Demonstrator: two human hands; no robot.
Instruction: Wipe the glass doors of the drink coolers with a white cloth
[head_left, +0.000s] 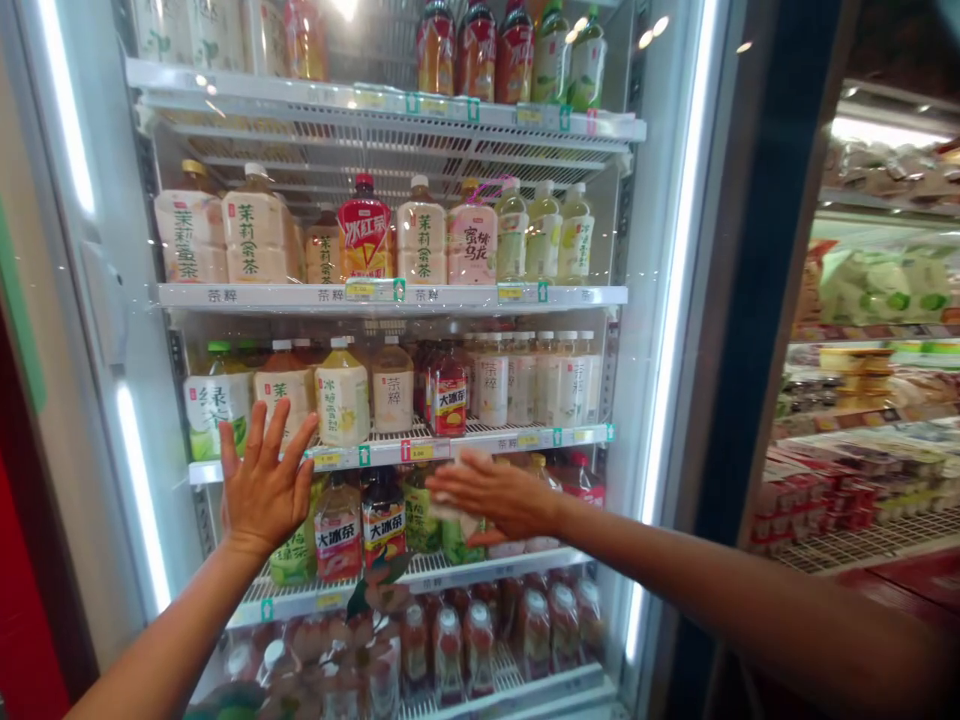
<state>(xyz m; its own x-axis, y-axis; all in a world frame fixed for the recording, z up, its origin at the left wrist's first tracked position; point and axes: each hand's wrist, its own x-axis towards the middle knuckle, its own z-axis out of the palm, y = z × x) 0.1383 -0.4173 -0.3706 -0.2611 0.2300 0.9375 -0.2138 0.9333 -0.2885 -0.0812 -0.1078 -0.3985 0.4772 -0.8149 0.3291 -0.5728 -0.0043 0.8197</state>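
I face the glass door (660, 330) of a lit drinks cooler. My left hand (262, 490) lies flat on the glass at the lower left with its fingers spread, and it holds nothing. My right hand (502, 495) reaches in from the right, and its fingers press a white cloth (471, 460) against the glass near the middle. Part of the cloth shows above and below the fingers. Behind the glass stand rows of tea bottles (341, 395) on wire shelves (390, 295).
The cooler's dark frame (757, 300) runs down on the right. Beyond it is an open chilled case (862, 420) with packaged food on several shelves. A red panel (22, 600) sits at the far left.
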